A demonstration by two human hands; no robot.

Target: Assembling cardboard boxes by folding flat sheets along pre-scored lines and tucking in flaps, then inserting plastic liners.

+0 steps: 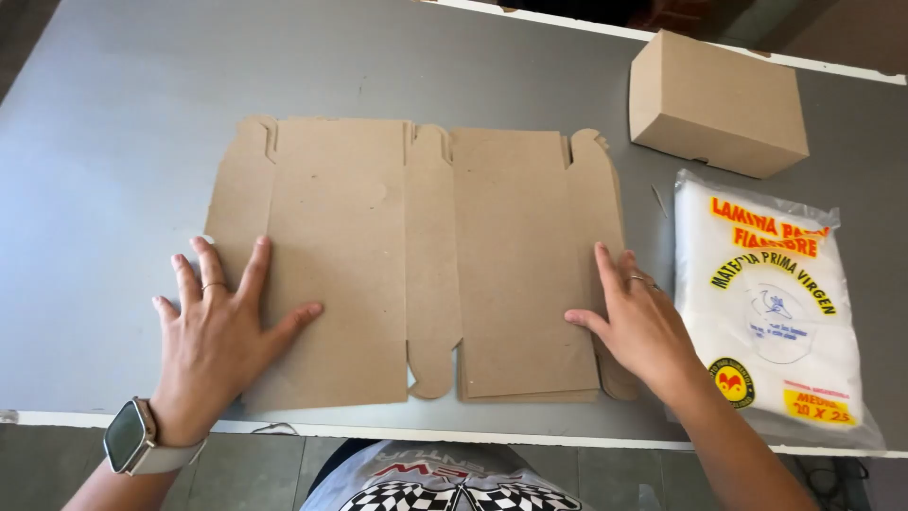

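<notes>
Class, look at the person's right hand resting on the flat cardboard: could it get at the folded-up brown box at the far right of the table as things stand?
Probably yes. The right hand lies flat on the cardboard sheet and holds nothing. Only bare table and an edge of the plastic packet lie between it and the box; nothing stands in the way.

Grey desk (113,123) with white edge, evenly lit by soft daylight. Grey tiled floor (246,473) below near edge. Dark, dim area (586,9) beyond far edge.
</notes>
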